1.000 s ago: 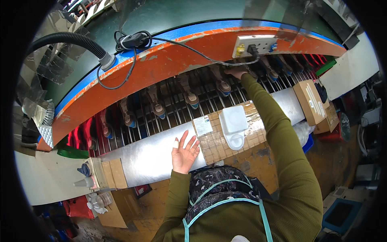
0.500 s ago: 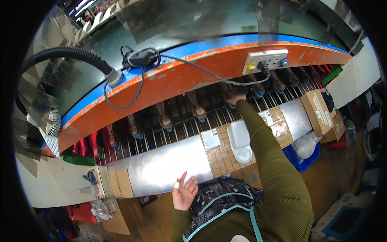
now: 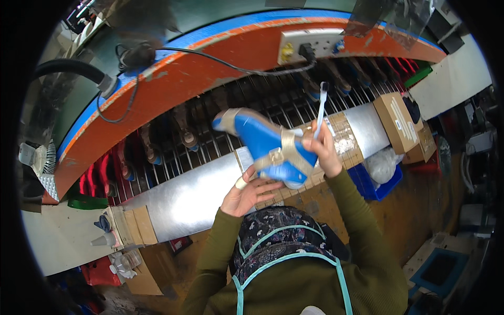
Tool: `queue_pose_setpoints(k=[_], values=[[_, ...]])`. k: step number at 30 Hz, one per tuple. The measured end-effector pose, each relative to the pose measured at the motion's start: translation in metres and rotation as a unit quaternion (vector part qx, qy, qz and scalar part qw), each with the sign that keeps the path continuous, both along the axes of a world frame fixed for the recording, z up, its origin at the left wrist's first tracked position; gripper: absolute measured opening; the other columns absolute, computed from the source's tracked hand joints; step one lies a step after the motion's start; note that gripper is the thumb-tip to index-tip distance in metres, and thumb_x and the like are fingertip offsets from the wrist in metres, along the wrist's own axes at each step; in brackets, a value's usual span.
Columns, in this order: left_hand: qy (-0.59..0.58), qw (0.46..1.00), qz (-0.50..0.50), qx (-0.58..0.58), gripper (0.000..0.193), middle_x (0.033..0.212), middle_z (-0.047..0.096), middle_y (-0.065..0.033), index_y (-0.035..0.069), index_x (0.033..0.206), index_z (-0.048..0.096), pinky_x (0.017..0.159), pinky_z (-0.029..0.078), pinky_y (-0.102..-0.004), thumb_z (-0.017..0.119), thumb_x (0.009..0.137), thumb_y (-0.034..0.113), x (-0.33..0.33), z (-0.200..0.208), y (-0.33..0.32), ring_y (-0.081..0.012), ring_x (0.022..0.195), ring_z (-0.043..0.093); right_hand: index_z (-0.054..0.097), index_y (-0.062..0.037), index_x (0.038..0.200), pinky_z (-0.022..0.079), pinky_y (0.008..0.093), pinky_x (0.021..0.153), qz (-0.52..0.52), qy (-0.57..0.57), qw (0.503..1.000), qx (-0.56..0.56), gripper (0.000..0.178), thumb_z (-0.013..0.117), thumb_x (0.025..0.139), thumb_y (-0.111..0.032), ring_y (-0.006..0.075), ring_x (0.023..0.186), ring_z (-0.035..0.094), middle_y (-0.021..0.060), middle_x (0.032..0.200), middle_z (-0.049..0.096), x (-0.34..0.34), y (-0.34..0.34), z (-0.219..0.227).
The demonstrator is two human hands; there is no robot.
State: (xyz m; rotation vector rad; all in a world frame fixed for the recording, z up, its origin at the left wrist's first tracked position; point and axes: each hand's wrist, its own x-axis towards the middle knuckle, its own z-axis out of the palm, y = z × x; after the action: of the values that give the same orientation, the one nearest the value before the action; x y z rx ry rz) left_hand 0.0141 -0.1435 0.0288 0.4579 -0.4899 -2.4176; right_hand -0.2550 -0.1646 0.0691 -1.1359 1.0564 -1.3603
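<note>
A blue shoe last (image 3: pixel 257 137) carrying a beige strappy sandal (image 3: pixel 287 149) is held up above the bench, slightly blurred. My right hand (image 3: pixel 327 153) is closed on its strapped end at the right. The same hand grips a white-handled brush (image 3: pixel 321 107), shaped like a toothbrush, with its dark bristles pointing up. My left hand (image 3: pixel 241 196) is below the last with fingers stretched out and spread; a white wrap covers one finger. Whether its fingertips touch the last I cannot tell.
A metal ledge (image 3: pixel 178 197), partly covered by taped cardboard (image 3: pixel 344 134), runs before a rod conveyor (image 3: pixel 210 152) with several shod lasts. Over it arches an orange machine edge (image 3: pixel 210 79) with a socket strip (image 3: pixel 310 46) and cable. Right stand a carton (image 3: pixel 396 126) and a blue bin (image 3: pixel 388 190).
My right hand has come back from the conveyor with the shod last and now also shows the brush. My left hand has risen toward the last. The view has shifted.
</note>
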Motion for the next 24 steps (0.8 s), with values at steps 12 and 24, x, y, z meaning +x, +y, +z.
queue_pose_setpoints(k=[12,24], values=[[-0.049,0.962,0.249,-0.099,0.114,0.155,0.032,-0.0091,0.01,0.151,0.028,0.118,0.026,-0.0569,0.093,0.06,0.033,0.001,0.004,0.068,-0.034,0.142,0.031,0.063,-0.0103,0.091,0.029,0.0399,0.073,-0.093,0.521,0.845,0.079,0.019,0.059,0.096,-0.028,0.024,0.077,0.056,0.0052,0.08,0.057,-0.048,0.16,-0.098],[-0.145,0.644,0.647,-0.383,0.111,0.146,0.044,-0.0135,0.01,0.147,0.036,0.112,0.036,-0.0574,0.087,0.061,0.056,0.044,0.118,0.075,-0.0332,0.136,0.041,0.068,-0.0169,0.081,0.031,0.043,0.077,-0.176,0.635,0.75,-0.061,0.005,0.071,0.083,-0.021,0.0251,0.077,0.057,0.0039,0.081,0.059,-0.031,0.123,-0.151]])
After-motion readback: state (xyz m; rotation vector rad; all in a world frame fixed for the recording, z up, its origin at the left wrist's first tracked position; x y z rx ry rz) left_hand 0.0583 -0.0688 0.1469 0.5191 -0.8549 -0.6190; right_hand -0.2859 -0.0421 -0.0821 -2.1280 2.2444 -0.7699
